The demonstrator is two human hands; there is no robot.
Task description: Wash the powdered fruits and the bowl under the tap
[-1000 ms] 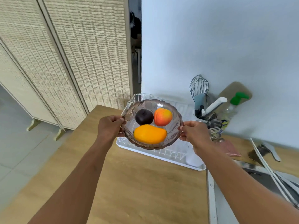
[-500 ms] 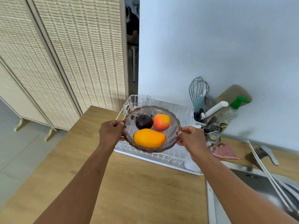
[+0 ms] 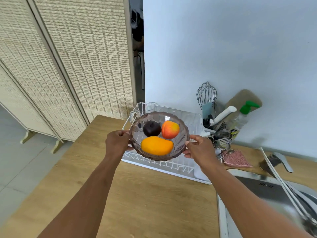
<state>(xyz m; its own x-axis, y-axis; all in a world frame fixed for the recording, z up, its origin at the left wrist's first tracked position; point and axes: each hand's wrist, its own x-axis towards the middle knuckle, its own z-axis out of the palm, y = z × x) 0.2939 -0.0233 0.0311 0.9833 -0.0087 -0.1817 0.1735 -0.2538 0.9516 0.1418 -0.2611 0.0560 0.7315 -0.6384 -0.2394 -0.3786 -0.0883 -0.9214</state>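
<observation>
I hold a smoky clear scalloped bowl (image 3: 183,133) in the air above the white dish rack (image 3: 173,166). My left hand (image 3: 117,140) grips its left rim and my right hand (image 3: 200,149) grips its right rim. Inside lie three fruits: a dark purple plum (image 3: 152,128), an orange-red peach (image 3: 170,129) and a yellow-orange mango (image 3: 156,146) in front. The tap (image 3: 281,160) stands at the right, behind the steel sink (image 3: 267,188).
A clear measuring jug (image 3: 145,107) sits in the rack's far corner. A utensil holder with a whisk (image 3: 206,94), cutlery and a green-capped soap bottle (image 3: 243,115) stands by the wall. A pink cloth (image 3: 236,159) lies near the sink. A woven folding screen (image 3: 68,57) stands left.
Bowl and both hands have drifted slightly down and toward me over the rack; the view has tilted, showing more of the sink and tap at the right.
</observation>
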